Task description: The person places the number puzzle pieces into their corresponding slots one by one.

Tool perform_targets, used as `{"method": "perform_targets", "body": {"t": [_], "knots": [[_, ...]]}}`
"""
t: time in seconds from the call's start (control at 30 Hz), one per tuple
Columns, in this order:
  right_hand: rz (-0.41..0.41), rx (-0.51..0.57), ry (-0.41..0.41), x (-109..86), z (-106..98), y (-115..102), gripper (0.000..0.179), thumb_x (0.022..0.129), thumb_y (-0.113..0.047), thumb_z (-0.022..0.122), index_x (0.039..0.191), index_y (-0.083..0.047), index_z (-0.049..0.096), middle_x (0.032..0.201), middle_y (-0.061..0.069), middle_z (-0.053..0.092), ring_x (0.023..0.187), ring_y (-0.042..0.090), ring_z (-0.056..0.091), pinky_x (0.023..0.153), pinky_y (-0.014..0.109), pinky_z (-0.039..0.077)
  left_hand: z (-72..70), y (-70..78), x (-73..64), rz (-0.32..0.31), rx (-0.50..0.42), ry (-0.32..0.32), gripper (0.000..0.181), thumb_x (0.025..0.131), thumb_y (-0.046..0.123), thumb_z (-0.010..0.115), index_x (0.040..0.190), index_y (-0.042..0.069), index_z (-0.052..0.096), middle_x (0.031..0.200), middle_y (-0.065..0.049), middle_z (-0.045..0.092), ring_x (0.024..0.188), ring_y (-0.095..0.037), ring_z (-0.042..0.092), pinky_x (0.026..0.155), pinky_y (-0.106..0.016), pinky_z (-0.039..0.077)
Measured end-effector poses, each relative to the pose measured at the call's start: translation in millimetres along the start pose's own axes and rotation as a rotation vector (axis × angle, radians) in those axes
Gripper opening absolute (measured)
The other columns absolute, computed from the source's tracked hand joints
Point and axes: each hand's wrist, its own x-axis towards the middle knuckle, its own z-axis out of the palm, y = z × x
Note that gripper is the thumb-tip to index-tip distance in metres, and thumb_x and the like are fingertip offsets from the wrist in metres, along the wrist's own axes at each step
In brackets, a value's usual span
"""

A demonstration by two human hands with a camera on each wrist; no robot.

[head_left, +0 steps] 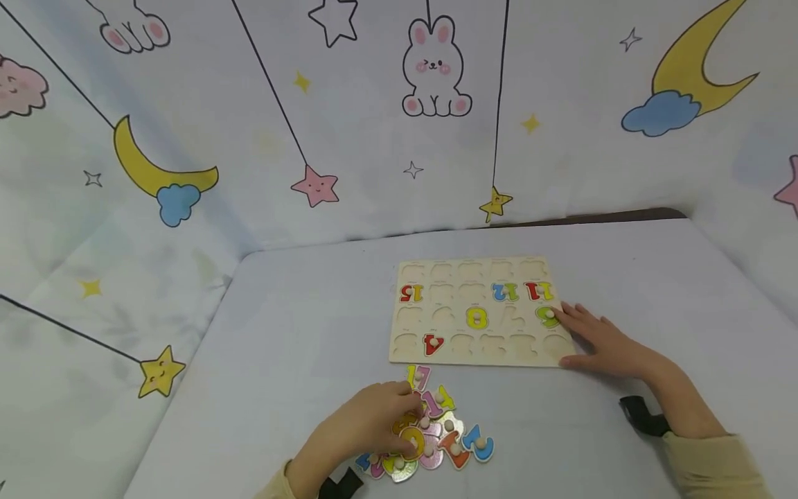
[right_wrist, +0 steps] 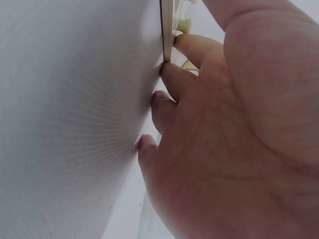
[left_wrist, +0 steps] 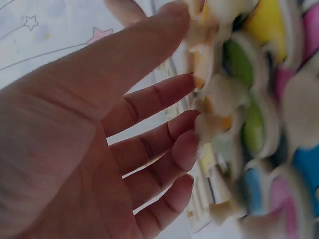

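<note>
A wooden number-puzzle board lies on the white table, with a few coloured numerals in its recesses. My right hand rests at its right edge, fingers spread, the index fingertip at the green numeral and the thumb by the near corner. My left hand reaches over a heap of knobbed number pieces in front of the board. Its thumb and fingertips are apart, right at an orange zero-shaped piece. In the left wrist view the fingers are slightly bent beside the blurred pieces.
Elsewhere in the heap lie an orange-red piece, a blue piece and a pink-and-yellow piece close to the board's near edge. Behind the table hangs a cloth printed with moons, stars and a rabbit.
</note>
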Motion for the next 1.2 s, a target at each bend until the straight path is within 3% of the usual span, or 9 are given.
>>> {"method": "perform_targets", "body": {"t": [0.1,0.27,0.43,0.6,0.77,1.0,1.2], "knots": [[0.003,0.012,-0.001,0.2,-0.7,0.8,0.089,0.079,-0.041,0.072,0.144,0.000,0.027,0.146,0.031,0.016,0.134,0.048,0.004,0.096,0.069,0.006,5.8,3.4,-1.9,0.003,0.019,-0.007,0.033,0.069,0.036,0.083,0.090,0.024,0.060,0.083,0.016,0.045,0.072,-0.002,0.041,0.064,-0.018,0.037],[0.007,0.031,-0.003,-1.6,-0.9,0.4,0.090,0.079,-0.041,0.072,0.144,0.002,0.027,0.146,0.032,0.015,0.134,0.048,0.002,0.096,0.069,0.004,9.2,7.7,-2.6,-0.009,0.042,0.042,0.027,0.074,0.030,0.080,0.091,0.021,0.062,0.086,0.016,0.049,0.075,-0.001,0.045,0.065,-0.018,0.040],[0.005,0.038,-0.002,-2.0,0.3,1.2,0.091,0.079,-0.040,0.072,0.145,0.002,0.025,0.146,0.031,0.015,0.134,0.046,0.001,0.096,0.068,0.003,7.6,9.8,-3.7,-0.047,0.005,0.075,0.025,0.076,0.027,0.078,0.090,0.018,0.059,0.083,0.015,0.052,0.070,-0.001,0.045,0.063,-0.018,0.040],[0.011,0.037,-0.002,-2.1,0.1,0.6,0.091,0.079,-0.041,0.071,0.145,0.001,0.025,0.146,0.031,0.015,0.134,0.046,0.001,0.097,0.067,0.003,5.8,7.4,-4.5,-0.072,-0.056,0.132,0.023,0.080,0.020,0.073,0.099,0.014,0.062,0.081,0.013,0.053,0.069,-0.002,0.047,0.065,-0.019,0.043],[0.006,0.045,0.000,-2.4,-0.3,-1.0,0.091,0.079,-0.040,0.071,0.145,0.001,0.024,0.146,0.031,0.015,0.134,0.046,0.001,0.097,0.067,0.002,6.9,3.3,-2.0,-0.044,-0.080,0.173,0.026,0.085,0.020,0.067,0.109,0.011,0.068,0.080,0.012,0.052,0.064,-0.002,0.044,0.059,-0.016,0.039],[0.017,0.070,0.001,-4.0,-1.0,-3.4,0.092,0.079,-0.041,0.071,0.145,0.002,0.023,0.147,0.030,0.013,0.135,0.046,-0.001,0.098,0.066,-0.001,2.8,-7.9,14.3,-0.070,-0.195,0.256,0.024,0.085,0.019,0.069,0.106,0.009,0.064,0.078,0.011,0.052,0.065,-0.006,0.047,0.058,-0.018,0.041],[0.012,0.068,0.002,-4.1,-0.1,-1.4,0.092,0.079,-0.041,0.071,0.145,0.001,0.023,0.147,0.030,0.013,0.134,0.046,-0.001,0.097,0.067,-0.001,-12.9,-19.7,45.6,-0.138,-0.243,0.363,0.020,0.084,0.020,0.070,0.098,0.011,0.059,0.079,0.008,0.055,0.064,-0.007,0.050,0.055,-0.020,0.044]]}}
